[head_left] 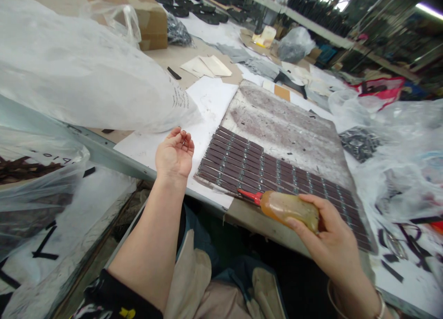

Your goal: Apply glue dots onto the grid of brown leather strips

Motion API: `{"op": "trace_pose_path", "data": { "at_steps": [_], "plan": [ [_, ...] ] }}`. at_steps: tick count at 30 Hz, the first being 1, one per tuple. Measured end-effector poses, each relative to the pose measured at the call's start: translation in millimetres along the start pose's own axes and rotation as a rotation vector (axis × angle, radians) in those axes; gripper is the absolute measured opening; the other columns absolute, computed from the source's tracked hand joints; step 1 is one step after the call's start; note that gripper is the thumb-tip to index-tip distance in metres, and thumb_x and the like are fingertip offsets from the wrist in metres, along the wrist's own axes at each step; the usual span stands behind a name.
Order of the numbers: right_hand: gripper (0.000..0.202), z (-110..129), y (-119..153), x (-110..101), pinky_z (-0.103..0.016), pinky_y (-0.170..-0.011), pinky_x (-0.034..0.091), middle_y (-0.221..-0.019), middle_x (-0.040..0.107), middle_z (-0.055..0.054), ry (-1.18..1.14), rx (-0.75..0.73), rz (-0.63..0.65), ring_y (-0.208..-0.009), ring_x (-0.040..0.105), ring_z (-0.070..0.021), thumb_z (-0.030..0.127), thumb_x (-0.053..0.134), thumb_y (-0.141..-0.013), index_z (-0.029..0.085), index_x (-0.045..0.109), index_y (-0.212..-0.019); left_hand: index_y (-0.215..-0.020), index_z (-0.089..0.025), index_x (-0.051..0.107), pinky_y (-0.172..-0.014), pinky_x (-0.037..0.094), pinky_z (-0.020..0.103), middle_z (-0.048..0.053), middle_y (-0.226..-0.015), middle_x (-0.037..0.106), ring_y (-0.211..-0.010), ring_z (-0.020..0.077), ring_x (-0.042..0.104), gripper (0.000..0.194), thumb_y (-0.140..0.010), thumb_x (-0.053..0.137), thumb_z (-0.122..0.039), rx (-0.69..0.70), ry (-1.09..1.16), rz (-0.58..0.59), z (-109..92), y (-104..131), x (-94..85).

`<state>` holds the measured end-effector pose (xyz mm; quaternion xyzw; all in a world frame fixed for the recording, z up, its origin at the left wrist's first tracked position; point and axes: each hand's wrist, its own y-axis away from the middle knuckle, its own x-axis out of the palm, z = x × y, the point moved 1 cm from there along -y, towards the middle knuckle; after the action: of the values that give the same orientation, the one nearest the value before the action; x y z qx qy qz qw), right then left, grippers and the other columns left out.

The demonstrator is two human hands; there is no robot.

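My right hand (325, 231) is wrapped round a squeeze glue bottle (290, 208) with yellowish-amber contents. Its red nozzle (249, 195) points left, over the near edge of rows of dark brown strips (249, 159). These strips lie side by side on a worn, stained board (287, 116), with shiny marks crossing them in lines. To the left of the strips, my left hand (176, 153) is raised palm up, its fingers loosely curled and somewhat apart. I see nothing held in it.
A large white plastic sack (90, 74) lies at the left, before a cardboard box (148, 19). Clear plastic bags (408, 162) and dark scraps (392, 270) are on the right. White paper (207, 97) lies beside the board. Cream cards (207, 66) sit farther back.
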<state>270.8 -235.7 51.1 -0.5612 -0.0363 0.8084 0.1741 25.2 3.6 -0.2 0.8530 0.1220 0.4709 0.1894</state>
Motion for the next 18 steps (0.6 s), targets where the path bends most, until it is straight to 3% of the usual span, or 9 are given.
{"op": "trace_pose_path", "data": {
  "at_steps": [18],
  "plan": [
    [0.045, -18.1, 17.6, -8.3, -0.036, -0.081, 0.047, -0.106, 0.06, -0.006, -0.02, 0.092, -0.02, -0.09, 0.06, -0.022, 0.043, 0.065, -0.077, 0.023, 0.053, -0.116, -0.08, -0.02, 0.057, -0.061, 0.049, 0.018, -0.002, -0.066, 0.06, -0.062, 0.0075, 0.06, 0.02, -0.074, 0.05, -0.002, -0.012, -0.025, 0.024, 7.9, 3.0, 4.5]
  ]
}}
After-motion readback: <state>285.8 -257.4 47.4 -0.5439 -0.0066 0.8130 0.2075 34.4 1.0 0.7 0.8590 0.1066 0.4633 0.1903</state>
